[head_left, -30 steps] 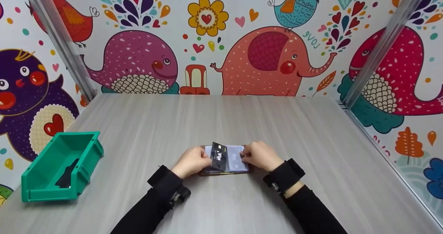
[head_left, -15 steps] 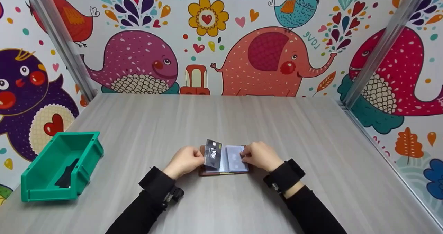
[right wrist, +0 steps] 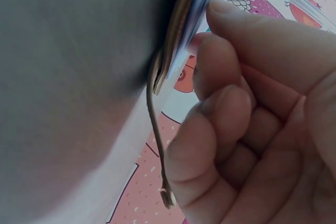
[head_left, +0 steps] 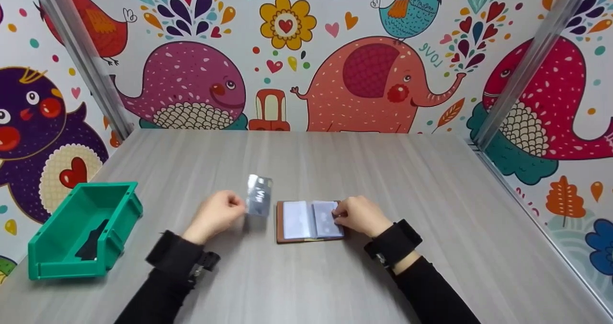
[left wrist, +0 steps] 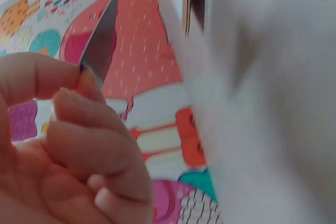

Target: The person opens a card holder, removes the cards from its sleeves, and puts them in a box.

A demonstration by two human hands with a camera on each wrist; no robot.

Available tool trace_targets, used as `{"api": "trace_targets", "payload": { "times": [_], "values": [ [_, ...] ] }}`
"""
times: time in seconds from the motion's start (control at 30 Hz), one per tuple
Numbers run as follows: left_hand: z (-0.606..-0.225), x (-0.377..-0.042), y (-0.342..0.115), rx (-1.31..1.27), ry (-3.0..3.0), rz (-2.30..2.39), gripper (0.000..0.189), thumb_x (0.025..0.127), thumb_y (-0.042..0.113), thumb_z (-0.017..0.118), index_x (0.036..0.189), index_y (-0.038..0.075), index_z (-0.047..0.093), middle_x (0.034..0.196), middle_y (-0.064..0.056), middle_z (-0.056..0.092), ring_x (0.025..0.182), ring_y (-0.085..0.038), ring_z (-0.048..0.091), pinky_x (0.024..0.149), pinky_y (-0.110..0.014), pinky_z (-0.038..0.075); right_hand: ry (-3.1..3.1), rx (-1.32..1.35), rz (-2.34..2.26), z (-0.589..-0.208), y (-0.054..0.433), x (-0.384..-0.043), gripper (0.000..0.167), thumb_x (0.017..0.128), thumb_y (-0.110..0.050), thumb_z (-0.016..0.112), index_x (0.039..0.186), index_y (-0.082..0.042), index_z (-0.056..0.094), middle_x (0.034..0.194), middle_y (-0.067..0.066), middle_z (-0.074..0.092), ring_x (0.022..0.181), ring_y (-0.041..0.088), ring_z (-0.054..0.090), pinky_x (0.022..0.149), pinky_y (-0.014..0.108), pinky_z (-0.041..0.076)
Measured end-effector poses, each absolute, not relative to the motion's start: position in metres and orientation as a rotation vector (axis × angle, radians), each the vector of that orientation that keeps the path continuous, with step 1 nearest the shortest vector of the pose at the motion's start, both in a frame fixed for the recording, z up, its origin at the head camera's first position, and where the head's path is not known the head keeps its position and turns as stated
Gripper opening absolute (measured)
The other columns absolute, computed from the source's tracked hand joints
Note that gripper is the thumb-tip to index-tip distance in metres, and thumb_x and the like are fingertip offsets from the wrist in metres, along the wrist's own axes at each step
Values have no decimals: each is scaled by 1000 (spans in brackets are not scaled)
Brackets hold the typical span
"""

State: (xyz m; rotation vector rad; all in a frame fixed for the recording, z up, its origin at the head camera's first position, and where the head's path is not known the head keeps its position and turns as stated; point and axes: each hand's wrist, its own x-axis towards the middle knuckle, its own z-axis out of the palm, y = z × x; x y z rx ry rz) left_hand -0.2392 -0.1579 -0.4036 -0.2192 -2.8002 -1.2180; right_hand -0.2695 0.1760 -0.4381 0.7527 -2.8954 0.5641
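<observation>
My left hand (head_left: 215,214) pinches a grey and black VIP card (head_left: 259,195) by its edge, upright over the table to the left of the card holder. In the left wrist view the card (left wrist: 100,43) shows nearly edge-on between thumb and forefinger, the other fingers curled below. The brown card holder (head_left: 280,225) lies open on the table, clear plastic sleeves (head_left: 294,220) showing on both sides. At its right side my right hand (head_left: 362,214) grips the edge of the sleeves. In the right wrist view the holder's brown cover (right wrist: 178,30) and a loose strap (right wrist: 154,119) are beside the curled fingers.
On the left of the table stands a green bin (head_left: 69,270) with a black flat item (head_left: 92,242) inside. Patterned wall panels (head_left: 282,84) border the table (head_left: 306,166) at the back and sides, with metal posts (head_left: 531,65) at the corners.
The VIP card has come away from the holder's left sleeves, moving left and up with my left hand. My right hand has stayed in place on the holder.
</observation>
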Motion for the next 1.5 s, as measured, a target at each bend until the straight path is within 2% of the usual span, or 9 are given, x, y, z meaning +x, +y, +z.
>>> {"api": "trace_targets", "payload": {
  "times": [0.4, 0.9, 1.1, 1.3, 1.5],
  "values": [
    [-381, -228, -211, -161, -2760, -1023, 13, 86, 12, 61, 84, 0, 66, 77, -7, 62, 67, -20, 52, 63, -35, 42, -2881, 794, 567, -439, 177, -271, 14, 78, -10, 81, 92, -8, 80, 87, 5, 74, 69, 14, 61, 64, 35, 52],
    [-369, -208, -266, -39, -2741, -863, 20, 90, 15, 59, 90, -4, 67, 80, -12, 64, 66, -21, 52, 57, -35, 39, -2892, 769, 572, -440, 177, -271, 14, 78, -9, 81, 92, -7, 80, 87, 5, 74, 72, 17, 65, 67, 36, 53],
    [-366, -197, -289, 42, -2723, -845, 24, 92, 17, 58, 94, -5, 68, 78, -10, 64, 64, -20, 50, 55, -33, 38, -2898, 776, 577, -440, 177, -271, 14, 78, -10, 81, 92, -8, 80, 88, 6, 74, 72, 17, 64, 67, 36, 52],
    [-366, -188, -313, 128, -2750, -786, 26, 93, 22, 57, 91, -3, 66, 71, -3, 59, 60, -18, 49, 50, -31, 35, -2887, 776, 565, -440, 177, -271, 12, 77, -10, 82, 90, -8, 80, 86, 4, 74, 70, 15, 62, 65, 35, 52],
    [-370, -185, -338, 211, -2781, -707, 32, 93, 24, 56, 95, -7, 65, 73, -7, 60, 62, -21, 49, 51, -33, 36, -2902, 763, 575, -440, 176, -271, 15, 78, -12, 81, 93, -9, 80, 91, 6, 74, 74, 17, 65, 66, 37, 53]
  ]
}}
